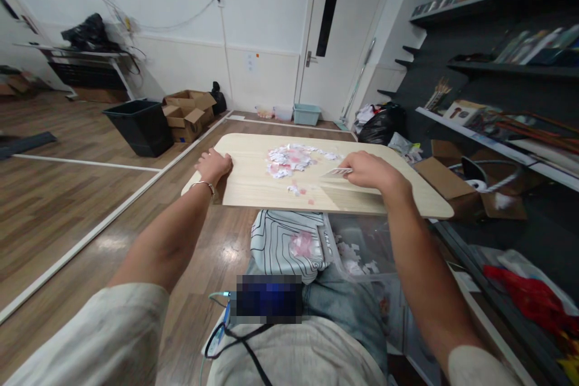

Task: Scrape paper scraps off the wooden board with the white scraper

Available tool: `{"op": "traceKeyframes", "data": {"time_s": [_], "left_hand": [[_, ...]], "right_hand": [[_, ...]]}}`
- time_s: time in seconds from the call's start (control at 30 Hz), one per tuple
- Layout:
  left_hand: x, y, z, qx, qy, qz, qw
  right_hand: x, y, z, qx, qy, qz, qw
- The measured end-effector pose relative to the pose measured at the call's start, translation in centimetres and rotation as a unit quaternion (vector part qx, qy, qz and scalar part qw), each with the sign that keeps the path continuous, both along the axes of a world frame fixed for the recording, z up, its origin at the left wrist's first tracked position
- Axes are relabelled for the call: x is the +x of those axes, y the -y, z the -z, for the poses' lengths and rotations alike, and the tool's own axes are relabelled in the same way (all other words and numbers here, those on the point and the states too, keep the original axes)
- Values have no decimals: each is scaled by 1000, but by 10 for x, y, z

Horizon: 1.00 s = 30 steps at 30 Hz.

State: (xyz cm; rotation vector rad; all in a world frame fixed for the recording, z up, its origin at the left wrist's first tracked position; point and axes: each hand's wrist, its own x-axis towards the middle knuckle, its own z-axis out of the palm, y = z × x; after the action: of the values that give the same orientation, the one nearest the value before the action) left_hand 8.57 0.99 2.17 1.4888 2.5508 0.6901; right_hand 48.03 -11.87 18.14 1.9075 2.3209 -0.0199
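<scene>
My right hand (364,170) pinches a thin white piece with a striped edge (337,172), like a card or a few paper strips. It hangs just over the pale wooden tabletop (253,190). My left hand (214,166) lies palm down near the tabletop's left edge, with its fingers partly spread and nothing seen in them. Between the hands is a loose pile of small white and pink paper pieces (289,160). A smaller cluster of scraps (295,190) lies nearer the front edge.
Below the tabletop, a clear plastic bin (335,247) holds white scraps, next to a striped cloth (275,241) on my lap with a pink piece on it. A cardboard box (456,184) stands at right under dark shelves. A black bin (141,128) and open cartons (187,111) stand at left.
</scene>
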Motion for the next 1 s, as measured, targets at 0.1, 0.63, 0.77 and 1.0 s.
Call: {"op": "traceKeyframes", "data": {"time_s": [0.1, 0.63, 0.77, 1.0], "left_hand": [[0, 1, -1, -5, -5, -4, 1000], [-2, 1, -2, -3, -14, -5, 1000], [-3, -1, -2, -11, -13, -9, 1000], [-3, -6, 1, -11, -9, -10, 1000]], "right_hand": [[-13, -18, 5, -53, 7, -22, 998], [-29, 12, 32, -33, 20, -59, 997], [-43, 28, 29, -36, 48, -57, 997], [-51, 43, 32, -30, 63, -66, 995]]}}
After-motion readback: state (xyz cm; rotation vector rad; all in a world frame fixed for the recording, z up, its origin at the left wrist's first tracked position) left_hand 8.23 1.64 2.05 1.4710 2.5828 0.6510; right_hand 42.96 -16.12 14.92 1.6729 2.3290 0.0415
